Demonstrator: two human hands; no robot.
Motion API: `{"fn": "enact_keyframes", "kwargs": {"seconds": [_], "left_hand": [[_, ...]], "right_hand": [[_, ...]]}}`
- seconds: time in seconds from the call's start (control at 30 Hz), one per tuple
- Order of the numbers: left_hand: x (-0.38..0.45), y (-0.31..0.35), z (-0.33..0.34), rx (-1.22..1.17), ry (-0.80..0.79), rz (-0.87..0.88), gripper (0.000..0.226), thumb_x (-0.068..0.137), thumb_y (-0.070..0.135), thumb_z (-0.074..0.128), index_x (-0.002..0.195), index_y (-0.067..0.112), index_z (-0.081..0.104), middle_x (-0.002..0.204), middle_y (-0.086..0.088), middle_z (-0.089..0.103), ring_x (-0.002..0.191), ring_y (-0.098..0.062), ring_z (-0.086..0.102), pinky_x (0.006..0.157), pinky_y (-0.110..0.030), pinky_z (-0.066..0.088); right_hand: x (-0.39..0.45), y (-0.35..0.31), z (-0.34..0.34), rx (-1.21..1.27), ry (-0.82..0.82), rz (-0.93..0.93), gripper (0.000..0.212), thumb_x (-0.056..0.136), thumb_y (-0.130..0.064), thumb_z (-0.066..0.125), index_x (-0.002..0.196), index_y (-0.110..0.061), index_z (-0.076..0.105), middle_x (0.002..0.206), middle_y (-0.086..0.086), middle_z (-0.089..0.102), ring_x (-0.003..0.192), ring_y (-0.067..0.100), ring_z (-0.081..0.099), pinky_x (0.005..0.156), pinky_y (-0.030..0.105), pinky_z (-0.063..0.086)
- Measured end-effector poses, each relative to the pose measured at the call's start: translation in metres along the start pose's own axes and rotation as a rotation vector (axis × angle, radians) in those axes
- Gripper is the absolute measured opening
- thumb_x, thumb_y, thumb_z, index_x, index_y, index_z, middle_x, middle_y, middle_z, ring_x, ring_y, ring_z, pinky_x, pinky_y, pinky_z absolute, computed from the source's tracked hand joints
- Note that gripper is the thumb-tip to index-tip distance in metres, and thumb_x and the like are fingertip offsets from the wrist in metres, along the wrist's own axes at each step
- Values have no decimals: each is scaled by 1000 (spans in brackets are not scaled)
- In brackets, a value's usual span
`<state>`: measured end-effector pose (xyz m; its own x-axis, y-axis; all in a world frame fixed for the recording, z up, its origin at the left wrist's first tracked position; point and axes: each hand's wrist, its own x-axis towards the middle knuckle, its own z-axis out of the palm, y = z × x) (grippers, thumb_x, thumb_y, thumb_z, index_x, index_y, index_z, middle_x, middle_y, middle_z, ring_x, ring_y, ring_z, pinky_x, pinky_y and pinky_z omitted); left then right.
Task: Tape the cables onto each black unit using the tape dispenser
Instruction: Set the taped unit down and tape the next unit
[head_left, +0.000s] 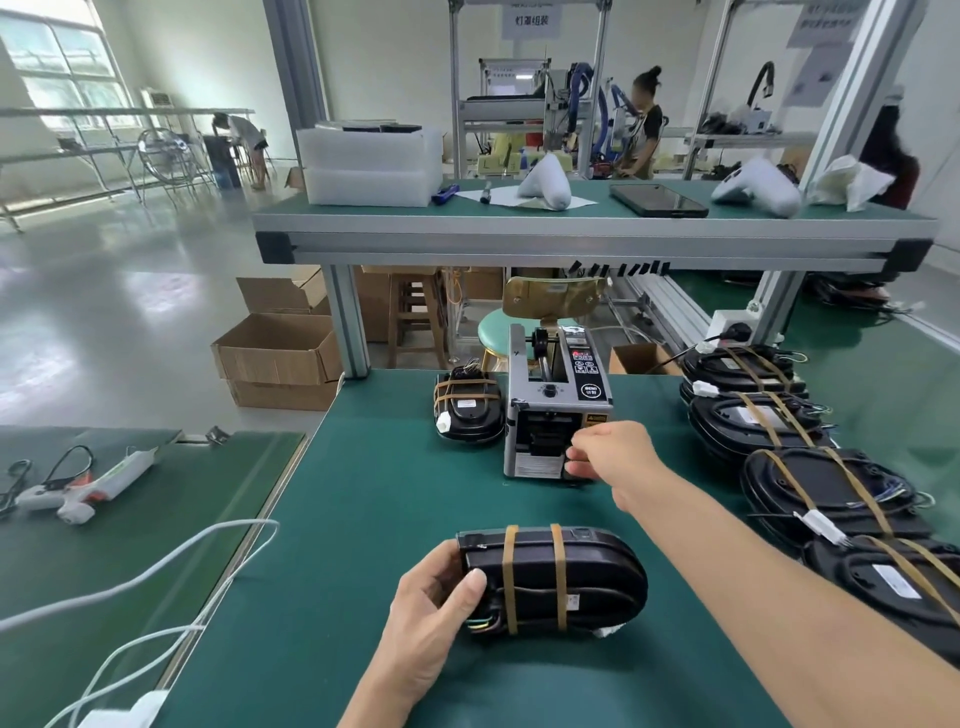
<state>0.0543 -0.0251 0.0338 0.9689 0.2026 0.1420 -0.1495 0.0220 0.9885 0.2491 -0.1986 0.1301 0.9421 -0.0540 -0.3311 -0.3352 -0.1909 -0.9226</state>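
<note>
A black unit (587, 577) stands on its edge on the green mat near me, with two tan tape strips around it and cables along its lower side. My left hand (431, 608) grips its left end, thumb pressed over the cables. My right hand (608, 457) reaches to the front slot of the grey tape dispenser (550, 400), fingers pinched at the outlet; whether tape is between them I cannot tell. Another taped black unit (467, 410) lies left of the dispenser.
Several taped black units (826, 483) are lined up along the right side. A glue gun (88, 486) lies on the left table. White cables (171, 597) cross the gap at lower left. An aluminium shelf (592, 234) with a phone and foam boxes runs overhead.
</note>
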Motion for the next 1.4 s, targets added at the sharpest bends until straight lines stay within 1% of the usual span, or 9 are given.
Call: {"fn": "enact_keyframes", "kwargs": {"seconds": [0.07, 0.17, 0.43, 0.57, 0.63, 0.77, 0.97, 1.17, 1.4], "left_hand": [[-1, 2, 2, 6, -10, 10, 36, 93, 46, 71, 127, 36, 75, 124, -4, 80, 117, -17, 74, 96, -20, 55], [-3, 6, 4, 9, -24, 30, 36, 94, 44, 71, 129, 35, 75, 125, -4, 79, 118, -18, 74, 97, -20, 55], [-2, 7, 3, 6, -31, 22, 36, 94, 45, 72, 129, 35, 75, 125, -5, 79, 119, -20, 74, 97, -22, 56], [-2, 7, 3, 2, -25, 8, 45, 92, 59, 76, 129, 33, 75, 126, -6, 79, 120, -21, 74, 98, -23, 55], [-2, 7, 3, 6, -25, 9, 40, 94, 52, 75, 129, 34, 75, 126, -5, 79, 120, -20, 74, 98, -22, 55], [-1, 5, 3, 8, -22, 12, 37, 93, 45, 73, 128, 35, 75, 124, -5, 80, 119, -21, 75, 97, -23, 56], [-2, 5, 4, 0, -24, -3, 52, 89, 65, 78, 130, 33, 75, 126, -6, 79, 121, -24, 74, 100, -25, 55], [-1, 5, 3, -6, -25, -7, 54, 88, 66, 78, 131, 33, 74, 126, -6, 79, 121, -23, 73, 100, -25, 55], [-1, 7, 4, -6, -19, 5, 46, 91, 59, 77, 130, 35, 75, 125, -5, 79, 120, -21, 74, 98, -22, 55]], "right_hand": [[1, -1, 7, 35, 22, 13, 15, 95, -1, 61, 100, -4, 75, 92, 11, 76, 65, 26, 74, 67, 22, 56], [2, -4, 17, 78, 70, 45, 14, 94, 2, 61, 99, -3, 73, 94, 13, 75, 57, 20, 71, 36, 15, 36], [11, -3, 37, 224, 165, 101, 10, 88, 4, 69, 97, 0, 70, 75, 11, 74, 60, 22, 75, 71, 30, 62], [14, -1, 41, 257, 220, 120, 11, 86, 0, 76, 94, 0, 68, 70, 9, 74, 49, 16, 72, 52, 25, 55], [14, -2, 43, 281, 232, 134, 12, 87, -1, 77, 94, -1, 67, 69, 9, 73, 49, 16, 71, 48, 24, 51], [15, -2, 46, 319, 239, 169, 15, 88, -3, 78, 92, -3, 63, 72, 8, 73, 52, 16, 72, 43, 21, 48], [19, -2, 51, 399, 266, 228, 24, 87, -2, 78, 81, -6, 55, 66, 8, 70, 52, 17, 72, 43, 22, 48], [18, -3, 56, 479, 279, 275, 28, 87, 2, 76, 82, -6, 49, 70, 13, 69, 59, 22, 74, 46, 25, 48], [19, -5, 58, 445, 308, 250, 36, 86, -3, 80, 81, -10, 45, 74, 10, 66, 45, 14, 63, 34, 20, 40]]}}
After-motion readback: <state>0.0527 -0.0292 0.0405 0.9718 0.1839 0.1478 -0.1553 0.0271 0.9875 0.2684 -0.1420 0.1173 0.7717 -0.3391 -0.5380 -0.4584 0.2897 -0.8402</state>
